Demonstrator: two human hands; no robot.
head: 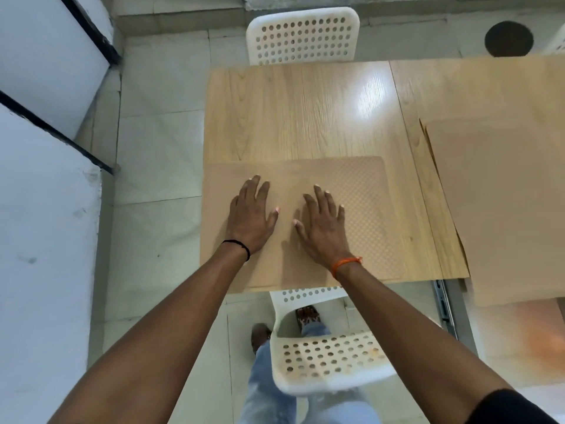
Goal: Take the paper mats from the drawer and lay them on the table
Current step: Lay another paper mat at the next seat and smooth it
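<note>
A brown paper mat (363,191) with a fine dotted texture lies flat on the near half of the light wooden table (299,111). My left hand (252,214) and my right hand (321,223) both press flat on it, fingers straight and spread, side by side near its middle. A stack of more brown paper mats (501,191) lies on the right part of the table and overhangs its near edge. The drawer (519,335) stands pulled out below that stack, its metal rail (441,301) showing.
A white perforated chair (302,35) stands at the table's far side and another (327,359) at the near side, between me and the table. My legs and feet are beside it. A white wall with black bars runs along the left.
</note>
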